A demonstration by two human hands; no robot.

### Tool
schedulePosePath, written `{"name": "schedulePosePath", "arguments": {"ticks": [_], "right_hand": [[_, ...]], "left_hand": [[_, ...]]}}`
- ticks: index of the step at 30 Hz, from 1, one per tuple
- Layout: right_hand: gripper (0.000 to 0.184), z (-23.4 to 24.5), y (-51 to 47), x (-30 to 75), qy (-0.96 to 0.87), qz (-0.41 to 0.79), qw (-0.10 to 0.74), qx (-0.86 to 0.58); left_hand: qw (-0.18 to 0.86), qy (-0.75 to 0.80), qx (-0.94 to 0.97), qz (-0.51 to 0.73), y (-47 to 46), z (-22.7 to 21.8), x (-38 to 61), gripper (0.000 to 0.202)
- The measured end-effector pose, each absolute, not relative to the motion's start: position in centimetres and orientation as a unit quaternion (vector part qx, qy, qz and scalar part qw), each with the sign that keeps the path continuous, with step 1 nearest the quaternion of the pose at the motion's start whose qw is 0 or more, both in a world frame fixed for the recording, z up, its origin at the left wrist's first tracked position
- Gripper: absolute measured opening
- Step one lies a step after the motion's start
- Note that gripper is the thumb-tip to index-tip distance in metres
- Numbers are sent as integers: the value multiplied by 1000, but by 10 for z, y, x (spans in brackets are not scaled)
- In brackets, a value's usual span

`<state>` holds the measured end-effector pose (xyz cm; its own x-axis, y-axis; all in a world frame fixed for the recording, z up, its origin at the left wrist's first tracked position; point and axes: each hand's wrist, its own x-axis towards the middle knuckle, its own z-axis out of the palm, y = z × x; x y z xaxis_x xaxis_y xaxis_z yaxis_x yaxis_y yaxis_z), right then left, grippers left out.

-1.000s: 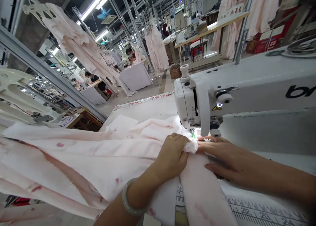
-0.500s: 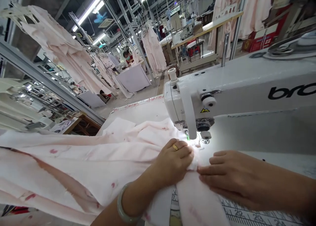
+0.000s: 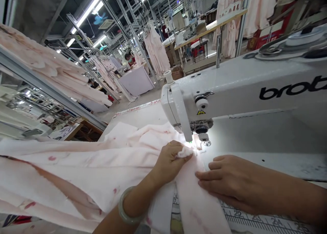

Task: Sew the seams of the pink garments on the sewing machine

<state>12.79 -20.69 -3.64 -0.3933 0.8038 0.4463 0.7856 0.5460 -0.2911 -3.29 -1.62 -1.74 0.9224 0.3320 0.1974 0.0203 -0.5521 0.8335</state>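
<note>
Pale pink fabric with reddish spots [image 3: 122, 162] spreads over the machine table to the left and runs under the sewing machine's needle area. My left hand [image 3: 170, 160] is closed on a bunched fold of this fabric, just in front of the lit presser foot. A strip of the same fabric [image 3: 199, 203] hangs toward me from the needle area. On its right edge rest the fingertips of my right hand [image 3: 227, 181], fingers stretched out and palm down. The white sewing machine [image 3: 230, 84] stands above both hands; its needle is lost in the glare.
A printed ruler scale [image 3: 255, 220] runs along the table's front edge. Pink garments [image 3: 38, 60] hang from a metal rail [image 3: 51, 86] at left. Farther back are a person [image 3: 130, 59] at a white-covered table [image 3: 138, 80], and more hanging garments [image 3: 155, 50].
My left hand has turned and now pinches up a fold of the fabric. My right hand stays on the strip's edge. The view has shifted slightly to the right.
</note>
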Motion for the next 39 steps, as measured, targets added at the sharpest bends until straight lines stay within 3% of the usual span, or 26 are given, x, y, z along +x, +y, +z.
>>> {"name": "schedulePosePath", "arguments": {"ticks": [5, 15, 19, 22, 25, 28, 33, 39], "right_hand": [[31, -38, -206, 129, -832, 23, 290, -473], [30, -35, -206, 130, -832, 47, 283, -475], [28, -29, -205, 132, -833, 90, 267, -476], [27, -27, -204, 141, -817, 118, 309, -472], [25, -33, -201, 153, -783, 32, 354, -510], [28, -41, -196, 162, -763, -70, 335, -548], [26, -45, -192, 160, -773, -58, 285, -563], [50, -63, -193, 160, -735, -140, 273, -604]], "left_hand": [[345, -3, 921, 179, -17, -22, -34, 23], [267, -17, 951, 154, -20, -28, -39, 19], [189, -12, 972, 139, -33, -28, -48, 30], [114, 11, 981, 154, -43, -29, -56, 39], [73, 22, 986, 146, -49, -32, -60, 43], [61, 16, 990, 128, -49, -37, -61, 43], [56, 5, 993, 108, -42, -44, -60, 39], [60, -9, 994, 87, -18, -40, -44, 41]]}}
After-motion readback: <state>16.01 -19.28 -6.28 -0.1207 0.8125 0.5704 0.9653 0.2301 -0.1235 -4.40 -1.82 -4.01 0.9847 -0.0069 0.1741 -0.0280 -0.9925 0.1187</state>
